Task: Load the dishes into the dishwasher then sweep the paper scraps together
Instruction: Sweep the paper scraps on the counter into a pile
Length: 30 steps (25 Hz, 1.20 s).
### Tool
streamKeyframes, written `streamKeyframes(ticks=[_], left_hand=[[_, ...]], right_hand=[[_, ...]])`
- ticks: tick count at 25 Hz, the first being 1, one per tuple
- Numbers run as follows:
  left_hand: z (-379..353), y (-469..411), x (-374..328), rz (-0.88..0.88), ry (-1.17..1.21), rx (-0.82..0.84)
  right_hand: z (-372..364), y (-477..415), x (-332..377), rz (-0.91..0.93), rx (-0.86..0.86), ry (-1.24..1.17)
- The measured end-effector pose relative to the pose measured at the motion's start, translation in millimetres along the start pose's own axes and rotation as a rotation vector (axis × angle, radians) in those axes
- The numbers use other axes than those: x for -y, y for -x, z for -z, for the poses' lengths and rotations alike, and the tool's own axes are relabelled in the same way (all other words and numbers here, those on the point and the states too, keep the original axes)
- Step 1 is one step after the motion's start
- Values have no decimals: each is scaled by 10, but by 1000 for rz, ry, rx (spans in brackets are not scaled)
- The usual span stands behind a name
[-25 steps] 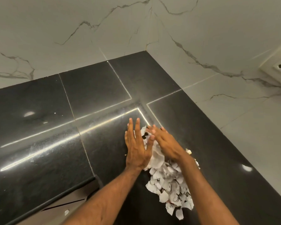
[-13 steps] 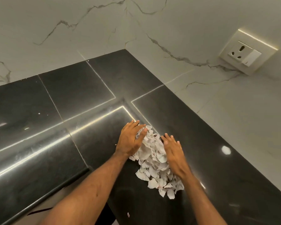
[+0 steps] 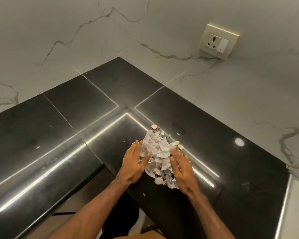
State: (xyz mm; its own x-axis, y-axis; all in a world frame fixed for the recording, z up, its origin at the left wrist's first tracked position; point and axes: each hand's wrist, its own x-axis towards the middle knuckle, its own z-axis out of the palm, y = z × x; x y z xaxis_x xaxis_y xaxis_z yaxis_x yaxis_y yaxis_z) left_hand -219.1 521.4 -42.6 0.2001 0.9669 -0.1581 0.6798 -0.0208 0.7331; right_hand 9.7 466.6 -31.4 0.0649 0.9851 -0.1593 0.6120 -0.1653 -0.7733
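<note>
Since the frame one second ago both hands have drawn apart: then they overlapped on top of the scraps, now they flank the heap, which has been gathered into a tighter mound.

Left hand [image 3: 134,165]: flat, palm down on the black bench [image 3: 41,140], fingers extended toward 12 o'clock, thumb edge touching the heap's 9 o'clock side. Its grip is fully open; it has hold of nothing.

Paper scraps [image 3: 158,153]: one white, printed heap on the bench between the two hands, running from 12 o'clock to 6 o'clock. One stray scrap [image 3: 144,194] lies apart at the heap's 7 o'clock, near the bench edge. A few yellowish bits sit at the heap's 2 o'clock rim.

Right hand [image 3: 183,171]: flat, fingers spread and pointing toward 11 o'clock, pressed against the heap's 3 o'clock side. Its grip is likewise open, holding nothing.

Marble wall [image 3: 248,100]: meets the bench along the far and right sides. A socket plate [image 3: 218,44] is mounted on it at 1 o'clock from the heap, well apart.
</note>
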Motion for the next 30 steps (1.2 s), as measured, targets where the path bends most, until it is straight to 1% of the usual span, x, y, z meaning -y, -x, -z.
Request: streamKeyframes(ticks=[1,3,5,7,8,11,13,17,21,23,25,28,30], left_hand=[[12,66,8,-7,-5,-26],[82,197,22,15,16,-87],[162,332,54,24,40,-128],[190,458,109,-32,37,-125],[199,496,123,-68,35,-98],[214,506,110,-131,-29,15],[201,504,80,-157,-100,73],[137,632,30,-190,-219,128],[80,750,35,-152,-426,183],[70,768,7,-150,-419,176],[75,762,-64,-164,-387,135],[130,707,-213,-202,-254,7],[159,604,-334,-261,-156,-83]], right_hand=[[-11,101,1,-2,-49,-2],[-1,290,29,-44,-205,-23],[-3,503,44,-82,-273,17],[-38,703,-8,-84,-243,122],[-46,771,-34,-89,-221,158],[-52,837,-37,-119,-176,171],[-48,850,-9,-121,-176,169],[6,880,15,-89,-171,143],[27,861,-1,-83,-151,136],[36,822,-16,-82,-142,134],[57,767,-7,-81,-135,134],[124,666,33,-56,-140,126],[201,593,12,-50,-106,153]])
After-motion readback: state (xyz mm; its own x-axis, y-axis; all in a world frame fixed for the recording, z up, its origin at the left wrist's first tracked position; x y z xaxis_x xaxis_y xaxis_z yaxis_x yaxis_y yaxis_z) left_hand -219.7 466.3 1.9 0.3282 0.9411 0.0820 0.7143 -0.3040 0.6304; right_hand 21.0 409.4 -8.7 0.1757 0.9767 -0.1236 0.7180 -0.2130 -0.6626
